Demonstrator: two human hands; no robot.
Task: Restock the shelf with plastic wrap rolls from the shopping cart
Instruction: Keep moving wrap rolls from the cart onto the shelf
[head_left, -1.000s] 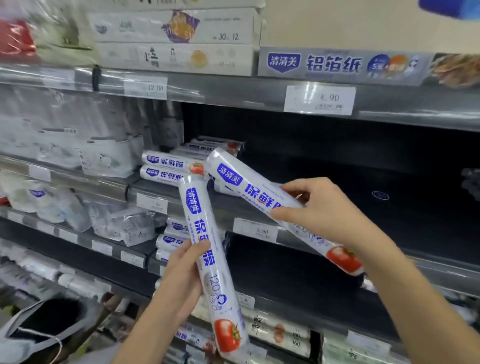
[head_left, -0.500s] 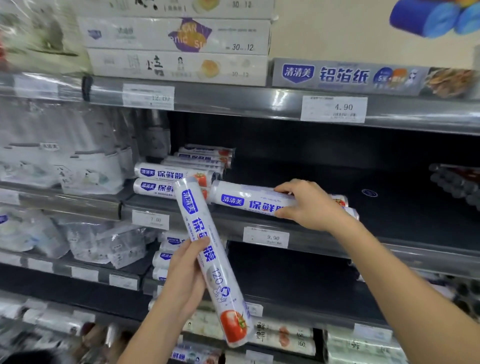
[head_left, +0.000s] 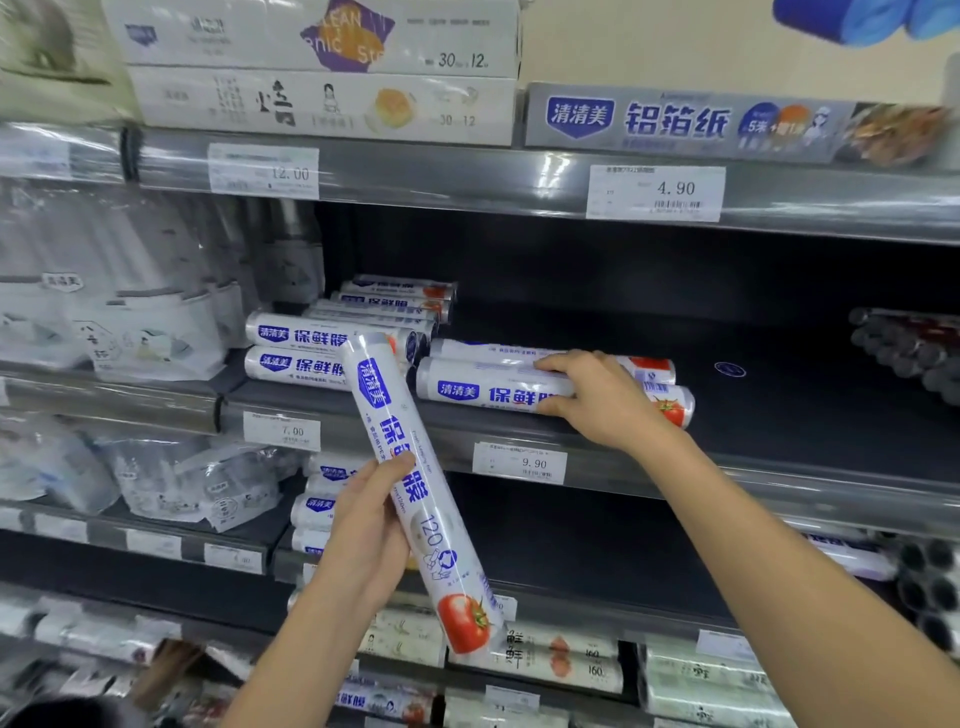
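My left hand (head_left: 366, 525) grips a white plastic wrap roll (head_left: 410, 483) with blue lettering and a tomato picture, held tilted in front of the shelves. My right hand (head_left: 597, 397) rests over another roll (head_left: 483, 387) that lies flat near the front of the dark middle shelf (head_left: 779, 415); its fingers curl around the roll's middle. Behind that one lies a second roll (head_left: 488, 349). To the left, several matching rolls (head_left: 301, 348) are stacked on the same shelf.
The shelf is bare to the right of my right hand as far as dark rolls (head_left: 904, 348) at the far right. Price tags (head_left: 519, 462) line the shelf edge. Boxes (head_left: 322, 101) fill the shelf above; bagged goods (head_left: 130, 322) sit left.
My right hand has carried its roll from a tilted hold in front of the shelf down flat onto the middle shelf. My left hand has kept its roll nearly still.
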